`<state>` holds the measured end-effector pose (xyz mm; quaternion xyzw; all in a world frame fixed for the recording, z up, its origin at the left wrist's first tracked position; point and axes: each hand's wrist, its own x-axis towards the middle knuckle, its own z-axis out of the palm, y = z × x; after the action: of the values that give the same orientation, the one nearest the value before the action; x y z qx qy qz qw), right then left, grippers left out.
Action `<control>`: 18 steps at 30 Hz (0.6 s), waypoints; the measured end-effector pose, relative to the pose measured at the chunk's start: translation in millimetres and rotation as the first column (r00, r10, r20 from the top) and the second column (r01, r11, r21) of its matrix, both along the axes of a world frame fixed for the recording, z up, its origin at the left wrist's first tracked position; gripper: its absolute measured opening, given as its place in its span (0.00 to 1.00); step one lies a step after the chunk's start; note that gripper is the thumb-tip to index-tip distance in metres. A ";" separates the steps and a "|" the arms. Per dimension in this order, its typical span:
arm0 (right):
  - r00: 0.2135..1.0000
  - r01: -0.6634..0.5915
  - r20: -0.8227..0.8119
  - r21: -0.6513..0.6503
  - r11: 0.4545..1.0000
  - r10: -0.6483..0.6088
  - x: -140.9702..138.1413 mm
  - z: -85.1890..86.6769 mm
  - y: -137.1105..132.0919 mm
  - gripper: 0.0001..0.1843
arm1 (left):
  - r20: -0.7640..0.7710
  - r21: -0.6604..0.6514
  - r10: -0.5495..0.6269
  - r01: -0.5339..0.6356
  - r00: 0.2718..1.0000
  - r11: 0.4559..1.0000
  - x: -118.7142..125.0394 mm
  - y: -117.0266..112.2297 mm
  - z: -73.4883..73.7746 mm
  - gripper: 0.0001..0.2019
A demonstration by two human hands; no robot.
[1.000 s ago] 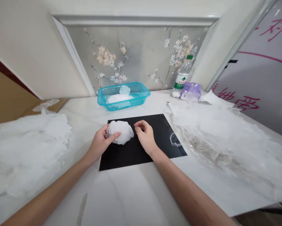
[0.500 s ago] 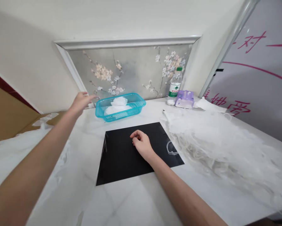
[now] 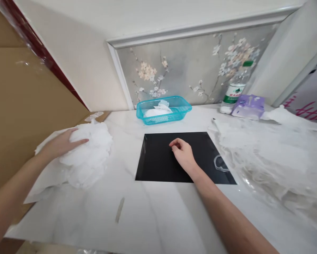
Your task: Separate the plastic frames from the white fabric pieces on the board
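Observation:
My left hand (image 3: 64, 143) lies on a heap of thin white pieces (image 3: 88, 155) at the left of the table, thumb and fingers spread. What the pieces are I cannot tell. Over the black rectangular sheet (image 3: 158, 165) in the middle is my right hand (image 3: 183, 153), its fingers loosely curled in toward the thumb. No object shows between them. Near the sheet's right edge lies a clear, curved outline-shaped piece (image 3: 221, 163). Behind the sheet stands a blue plastic basket (image 3: 165, 119) with white pieces (image 3: 158, 110) inside.
A larger spread of white, filmy material (image 3: 275, 151) covers the right side of the table (image 3: 148, 218). At the back right are a water bottle (image 3: 234, 91) with a green cap and a purple tissue pack (image 3: 248, 106). Brown cardboard (image 3: 28, 95) borders the left.
My left hand has gone from beside the basket down and left onto the white heap. The view has turned left. My right hand stays curled over the black sheet.

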<state>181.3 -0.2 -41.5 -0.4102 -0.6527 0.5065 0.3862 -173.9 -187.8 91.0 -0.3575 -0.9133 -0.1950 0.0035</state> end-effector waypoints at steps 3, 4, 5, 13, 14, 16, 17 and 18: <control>1.000 0.000 0.014 0.010 1.000 0.000 1.6 0.4 -2.1 0.08 | -0.166 -0.152 0.041 -0.066 0.985 0.986 14.8 -0.6 14.2 0.33; 1.000 0.001 0.017 0.013 1.000 -0.001 1.8 0.4 -2.4 0.08 | -0.204 -0.157 0.063 -0.097 0.977 0.983 20.6 1.3 21.6 0.33; 1.000 0.002 0.018 0.016 1.000 -0.003 1.9 0.3 -2.4 0.08 | -0.233 -0.136 0.085 -0.119 0.969 0.984 26.6 3.9 30.1 0.34; 1.000 -0.002 0.011 0.016 1.000 0.002 1.7 -2.1 -1.0 0.08 | -0.344 0.484 0.078 0.106 0.936 0.868 96.4 38.6 102.1 0.31; 1.000 -0.003 0.007 0.012 1.000 0.003 1.8 -2.2 -1.1 0.08 | -0.338 0.477 -0.012 0.183 0.941 0.860 108.4 43.8 106.3 0.31; 1.000 -0.005 -0.007 -0.002 1.000 0.004 2.0 -1.8 -0.9 0.08 | -0.288 0.458 -0.110 0.238 0.951 0.856 132.3 54.4 108.3 0.29; 1.000 -0.004 -0.019 -0.014 1.000 0.003 2.1 -1.4 -0.7 0.08 | -0.263 0.431 -0.163 0.267 0.951 0.862 143.2 59.7 106.3 0.27; 0.999 -0.003 -0.035 -0.030 1.000 0.002 2.0 -0.9 -0.2 0.08 | -0.231 0.408 -0.189 0.271 0.954 0.872 153.0 64.9 102.6 0.25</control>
<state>183.4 -0.4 -42.4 -0.4064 -0.6388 0.5235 0.3908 -20.9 -122.9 193.5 -0.4706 -0.7929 -0.3593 0.1439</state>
